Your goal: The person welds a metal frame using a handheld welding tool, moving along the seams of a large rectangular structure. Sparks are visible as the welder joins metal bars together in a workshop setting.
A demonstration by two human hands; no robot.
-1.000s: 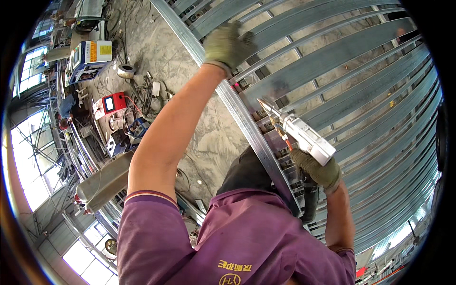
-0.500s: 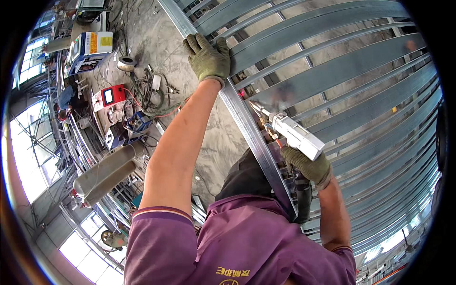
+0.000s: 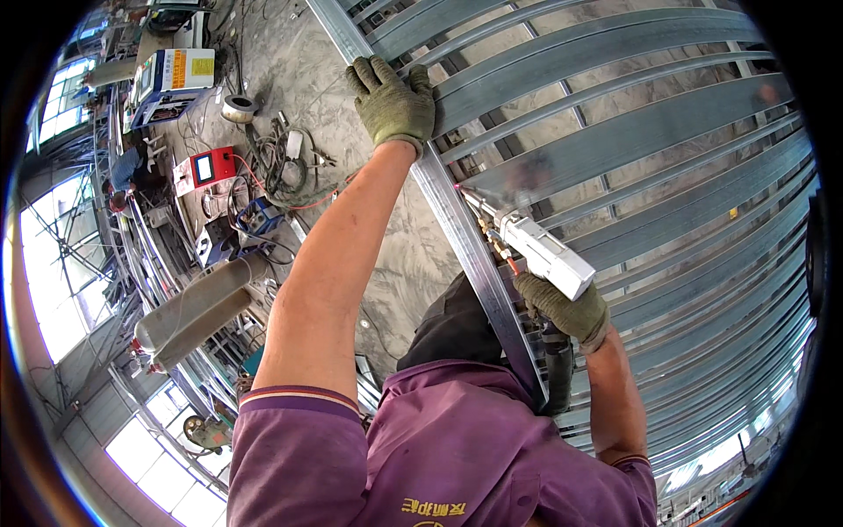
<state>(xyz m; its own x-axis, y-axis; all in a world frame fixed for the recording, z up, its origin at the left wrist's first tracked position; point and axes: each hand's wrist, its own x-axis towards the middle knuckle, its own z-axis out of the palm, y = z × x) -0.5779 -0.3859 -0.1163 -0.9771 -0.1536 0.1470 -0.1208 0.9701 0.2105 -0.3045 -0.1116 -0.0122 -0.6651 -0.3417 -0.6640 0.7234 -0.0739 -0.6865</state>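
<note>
My gloved left hand (image 3: 392, 104) rests, fingers spread, on the long metal rail (image 3: 448, 211) at the edge of a slatted metal frame. In my gloved right hand (image 3: 564, 307) is a white handheld welding gun (image 3: 543, 250), gripped by its handle. The gun's nozzle points up and left, its tip close to where a flat metal slat (image 3: 632, 132) meets the rail; whether it touches cannot be made out. A small pinkish glow shows at that tip. Brass fittings and a red-tipped line hang beside the gun's barrel, and a thick black hose (image 3: 559, 373) runs down below my right hand.
Parallel slats fill the right side. Left on the concrete floor are a red-and-white box with a screen (image 3: 204, 169), coiled cables (image 3: 285, 167), a wire spool (image 3: 239, 109), a white-and-blue machine (image 3: 176, 75) and grey gas cylinders (image 3: 198, 307). A person (image 3: 127, 171) is at the far left.
The gun and my right hand have shifted slightly left and toward the rail relative to the frame. My left hand keeps its place on the rail; the whole view has drifted a little.
</note>
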